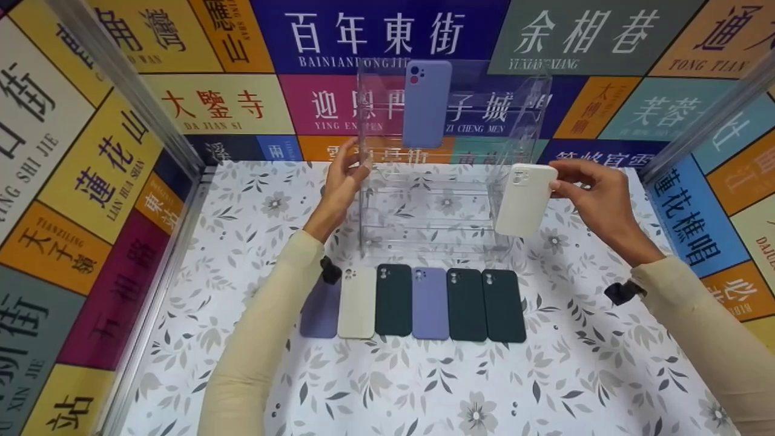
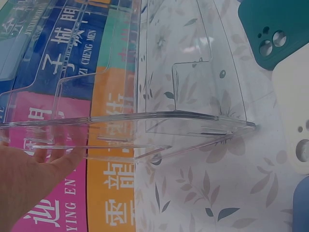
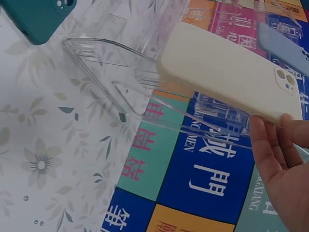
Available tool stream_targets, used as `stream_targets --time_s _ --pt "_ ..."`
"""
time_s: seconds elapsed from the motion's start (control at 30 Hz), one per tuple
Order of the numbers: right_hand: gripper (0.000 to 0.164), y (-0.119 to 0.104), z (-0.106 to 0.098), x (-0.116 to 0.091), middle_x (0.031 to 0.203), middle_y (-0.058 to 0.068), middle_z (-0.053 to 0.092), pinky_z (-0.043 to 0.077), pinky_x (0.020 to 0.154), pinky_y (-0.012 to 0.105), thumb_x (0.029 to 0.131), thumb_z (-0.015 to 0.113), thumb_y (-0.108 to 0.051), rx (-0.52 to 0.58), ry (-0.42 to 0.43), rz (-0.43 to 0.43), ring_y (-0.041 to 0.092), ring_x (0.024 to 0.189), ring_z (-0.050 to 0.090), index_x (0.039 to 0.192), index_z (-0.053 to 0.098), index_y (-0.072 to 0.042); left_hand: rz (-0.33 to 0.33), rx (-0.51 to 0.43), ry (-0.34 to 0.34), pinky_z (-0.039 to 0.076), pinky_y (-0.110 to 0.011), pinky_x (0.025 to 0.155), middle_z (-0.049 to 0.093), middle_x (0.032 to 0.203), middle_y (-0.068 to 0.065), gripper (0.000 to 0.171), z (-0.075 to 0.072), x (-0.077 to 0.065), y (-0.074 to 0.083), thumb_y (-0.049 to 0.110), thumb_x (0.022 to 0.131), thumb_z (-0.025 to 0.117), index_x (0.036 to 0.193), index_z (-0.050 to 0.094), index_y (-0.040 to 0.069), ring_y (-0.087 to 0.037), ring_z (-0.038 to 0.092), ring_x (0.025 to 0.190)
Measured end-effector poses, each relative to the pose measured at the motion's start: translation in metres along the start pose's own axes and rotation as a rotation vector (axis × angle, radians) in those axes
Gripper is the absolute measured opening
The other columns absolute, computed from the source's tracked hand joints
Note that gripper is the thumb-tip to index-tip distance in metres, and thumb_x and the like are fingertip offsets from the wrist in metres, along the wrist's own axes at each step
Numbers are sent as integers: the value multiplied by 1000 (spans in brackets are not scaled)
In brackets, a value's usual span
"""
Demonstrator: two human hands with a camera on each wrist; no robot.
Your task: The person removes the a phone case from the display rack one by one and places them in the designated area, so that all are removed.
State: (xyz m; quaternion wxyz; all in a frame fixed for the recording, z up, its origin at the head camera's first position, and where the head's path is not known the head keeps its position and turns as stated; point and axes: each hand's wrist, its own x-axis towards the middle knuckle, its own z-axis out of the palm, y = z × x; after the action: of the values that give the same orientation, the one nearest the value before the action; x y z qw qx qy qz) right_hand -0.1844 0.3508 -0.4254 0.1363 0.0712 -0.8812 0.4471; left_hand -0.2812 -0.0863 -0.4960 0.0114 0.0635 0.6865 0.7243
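A cream phone case [image 1: 525, 200] is pinched by its camera-end side edge between the thumb and fingers of my right hand [image 1: 596, 188]. It hangs tilted at the right front of a clear tiered display rack [image 1: 430, 247], overlapping the rack's right side. My left hand [image 1: 342, 194] is at the rack's left side, fingers and thumb touching the clear side panel [image 2: 120, 117]. Upright on the rack's top tier leans a lavender phone case [image 1: 427, 106], camera holes at upper left. In the right wrist view the cream case [image 3: 222, 72] shows its plain back and camera cutout.
In front of the rack lies a side-by-side row of phone cases: lavender [image 1: 319, 312], cream [image 1: 357, 306], dark green [image 1: 393, 303], another lavender [image 1: 430, 306] and two more dark green ones. Flowered cloth [image 1: 472, 387] covers the table. Panels with printed signs [image 1: 387, 30] stand behind and at both sides.
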Motion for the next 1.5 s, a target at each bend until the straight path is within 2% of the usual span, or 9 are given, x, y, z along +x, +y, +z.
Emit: stream_targets --time_s 0.17,0.4,0.57,0.73,0.9,1.03,1.27,1.5 --pt "36 10 0 -8 118 11 77 59 82 15 101 76 3 37 -5 -5 6 101 73 137 76 -3 -2 6 11 52 -39 96 60 152 -23 64 0 0 -1 16 109 65 168 42 13 -33 66 121" --pt "35 21 -2 -20 120 10 76 59 83 15 104 74 0 22 -19 39 7 101 72 138 76 -5 16 -9 9 54 -42 102 63 148 -19 61 0 1 -1 13 108 65 166 45 13 -33 67 123" --pt "34 29 -2 -29 118 10 76 60 83 16 103 74 1 42 -25 46 8 100 72 137 76 -2 17 -3 5 55 -44 105 63 148 -18 62 0 0 -1 12 108 65 166 45 13 -33 67 123" --pt "35 42 -1 -40 117 12 77 61 82 17 102 75 4 52 -31 42 6 99 72 137 75 1 15 -11 7 55 -44 104 62 149 -18 62 0 0 -2 12 108 65 167 44 13 -33 67 124" --pt "36 54 -1 -53 115 8 77 61 80 17 101 74 6 54 -37 69 4 97 72 137 75 1 12 -10 6 55 -44 105 62 149 -18 62 0 0 -1 13 108 65 167 44 13 -33 67 125" --pt "36 64 -1 -62 113 11 77 62 79 19 101 74 7 72 -48 78 4 97 73 137 74 4 20 8 6 54 -44 103 64 148 -18 63 0 0 -1 13 107 64 167 44 13 -33 68 122" --pt "36 81 0 -73 111 6 78 62 76 20 100 74 10 91 -47 95 2 94 73 136 72 9 21 4 8 53 -44 104 65 147 -17 63 -1 0 0 12 107 64 167 44 13 -32 69 122" --pt "37 93 0 -88 110 11 78 61 75 17 100 72 13 69 -77 111 0 92 73 136 69 14 21 -8 14 52 -43 101 66 148 -17 60 0 0 -1 12 108 65 165 47 14 -32 69 121"
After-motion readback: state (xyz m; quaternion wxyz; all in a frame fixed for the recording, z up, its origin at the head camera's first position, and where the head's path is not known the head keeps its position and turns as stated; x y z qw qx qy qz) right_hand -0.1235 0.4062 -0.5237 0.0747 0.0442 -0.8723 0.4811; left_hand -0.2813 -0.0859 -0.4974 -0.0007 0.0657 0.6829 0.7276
